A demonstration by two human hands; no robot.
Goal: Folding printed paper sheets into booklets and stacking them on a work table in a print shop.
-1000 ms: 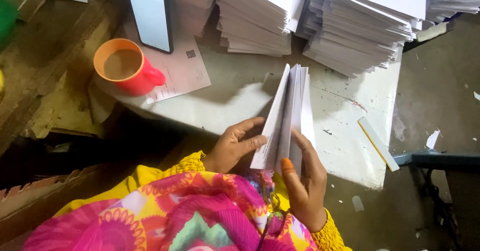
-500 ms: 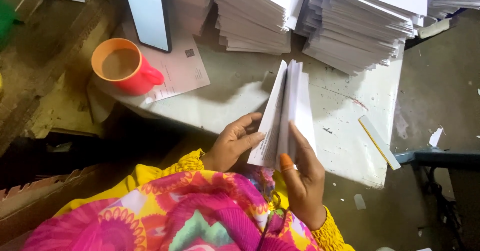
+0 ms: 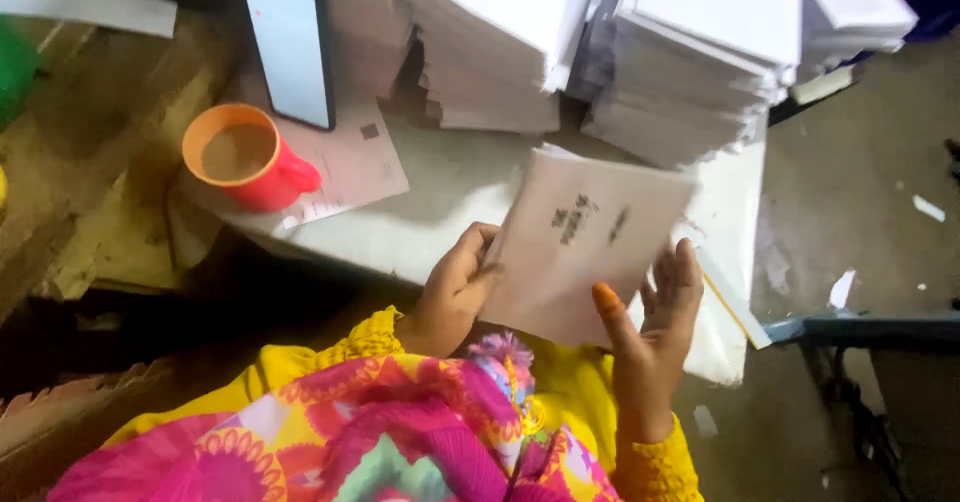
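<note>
One folded paper booklet [image 3: 585, 247], white w/ dark print marks, flat & rectangular, held above the table edge [image 3: 400, 237]; cover faces up, long axis runs approx lower-left to upper-right. Left hand [image 3: 455, 292] pinches its left edge, thumb on top. Right hand [image 3: 655, 337] open, fingers spread, beside the right edge; contact prob. but blurred. Behind: 3+ stacks of white sheets [image 3: 690, 72]. One orange plastic cup [image 3: 250, 157], one phone [image 3: 290, 42].

A phone [image 3: 290, 44] with a lit, pale rectangular screen in a black frame is propped near the far left corner of the worktop [image 3: 440, 212]. A small dark square label [image 3: 370, 131] is seen just beside it.
</note>
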